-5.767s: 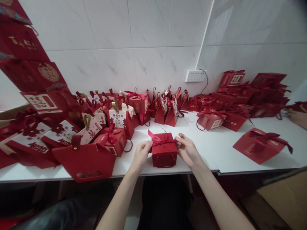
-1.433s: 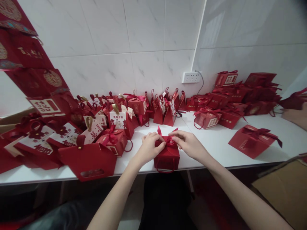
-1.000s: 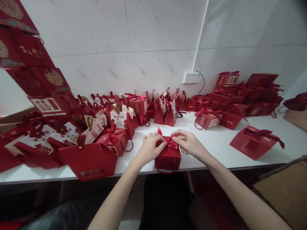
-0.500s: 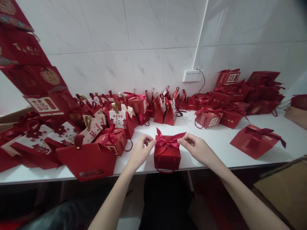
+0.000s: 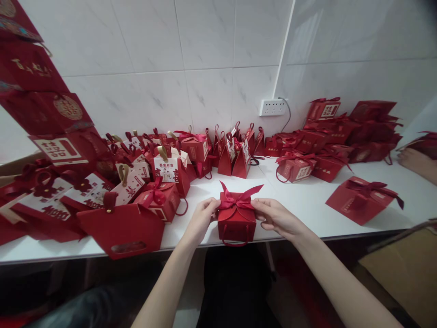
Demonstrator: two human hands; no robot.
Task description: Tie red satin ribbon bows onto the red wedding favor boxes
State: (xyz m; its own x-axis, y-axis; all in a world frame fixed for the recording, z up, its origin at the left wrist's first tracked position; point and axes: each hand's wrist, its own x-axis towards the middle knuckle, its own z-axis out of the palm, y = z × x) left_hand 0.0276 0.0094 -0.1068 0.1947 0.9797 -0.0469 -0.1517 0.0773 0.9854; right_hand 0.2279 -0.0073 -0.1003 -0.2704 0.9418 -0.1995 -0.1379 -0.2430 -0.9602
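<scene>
Where the white table (image 5: 300, 209) comes to its front edge, a small red box (image 5: 237, 231) stands upright between the two hands, with a shiny bow (image 5: 237, 200) lying across its top. The left hand (image 5: 204, 216) pinches the bow's left side between thumb and finger, and the right hand (image 5: 276, 217) pinches its right side; both grips are nearly closed. I judge the box light, of stiff thin card which can dent, so it is better held low on its sides. The ribbon seems soft and slippery, best taken near its middle. Farther left sits a ribboned carton (image 5: 167, 207); well to the right, a wider package (image 5: 355, 212), and beyond, another person's hand (image 5: 418, 163).
</scene>
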